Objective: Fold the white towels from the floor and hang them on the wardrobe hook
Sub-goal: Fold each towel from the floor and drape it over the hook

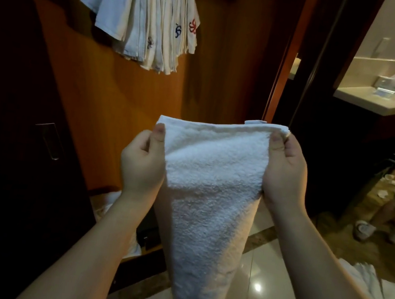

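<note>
A white terry towel (211, 189) hangs in front of me, folded lengthwise and held up by its top edge. My left hand (142, 159) pinches the top left corner between thumb and fingers. My right hand (284, 167) pinches the top right corner the same way. Several folded white towels (144, 16) with blue and red embroidered marks hang in a bunch inside the wooden wardrobe (111, 100) at the upper left; the hook itself is hidden above the frame. More white towels (380, 292) lie on the tiled floor at the lower right.
A dark wardrobe door (16, 122) with a recessed handle stands at the left. White cloth (109, 202) lies in the wardrobe's bottom. At the right a counter (382, 102) carries small items, and another person's legs and slippers (385, 226) stand beside it.
</note>
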